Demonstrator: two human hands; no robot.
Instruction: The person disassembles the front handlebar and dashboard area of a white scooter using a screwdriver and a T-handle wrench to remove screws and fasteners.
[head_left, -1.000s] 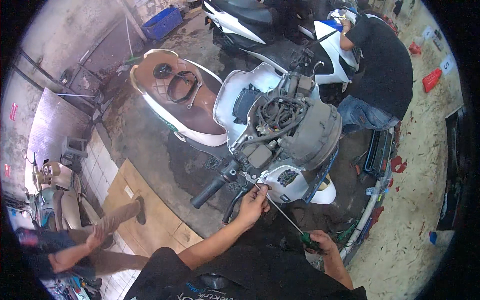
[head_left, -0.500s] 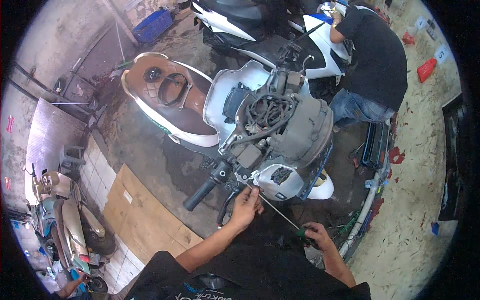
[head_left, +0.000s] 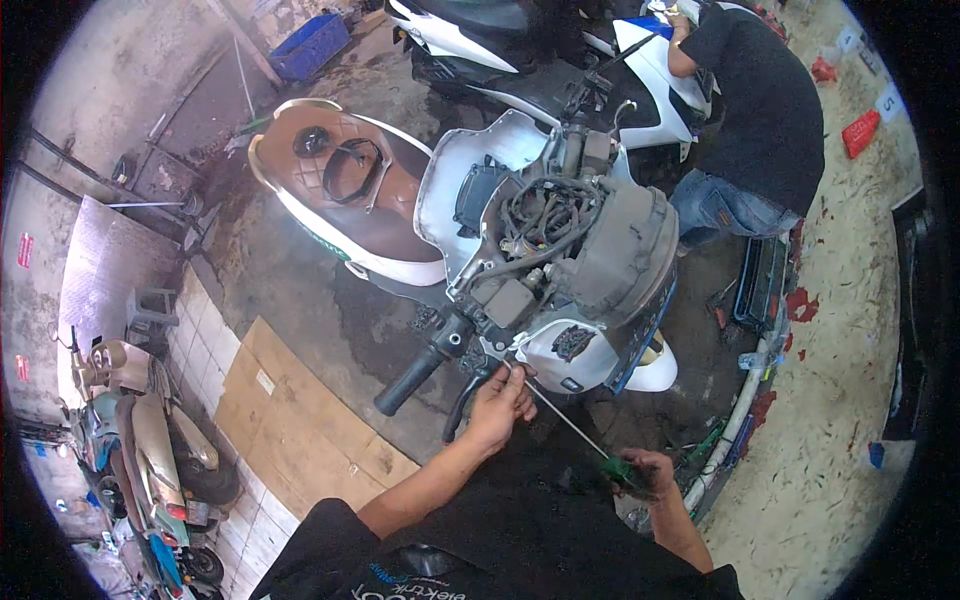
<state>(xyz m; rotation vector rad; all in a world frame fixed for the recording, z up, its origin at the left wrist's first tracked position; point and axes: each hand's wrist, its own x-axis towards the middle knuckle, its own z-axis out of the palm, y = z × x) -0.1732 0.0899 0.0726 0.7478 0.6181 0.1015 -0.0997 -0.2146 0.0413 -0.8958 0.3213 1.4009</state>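
A long screwdriver (head_left: pixel 572 422) with a thin metal shaft and a green handle slants across in front of me. My right hand (head_left: pixel 650 473), slightly blurred, is closed round its handle. My left hand (head_left: pixel 501 408) pinches the shaft close to the tip, which meets the scooter's handlebar area beside the brake lever (head_left: pixel 466 402). The fingers hide the exact contact point. The opened scooter front (head_left: pixel 620 255) shows a dusty grey housing and a bundle of dark wires (head_left: pixel 548 215). Its black handlebar grip (head_left: pixel 410 385) points toward the lower left.
Behind the handlebar lies the scooter's brown seat (head_left: pixel 330 160). A person in a dark shirt (head_left: pixel 765 120) bends over another white scooter (head_left: pixel 655 100) at the far right. Cardboard (head_left: pixel 300 405) covers the floor at left, near a parked motorbike (head_left: pixel 140 450). A blue crate (head_left: pixel 312 48) stands far back.
The view has shifted slightly, moving the scooter a little right in the picture. My right hand has turned on the screwdriver handle. A hand by the parked motorbike has left view.
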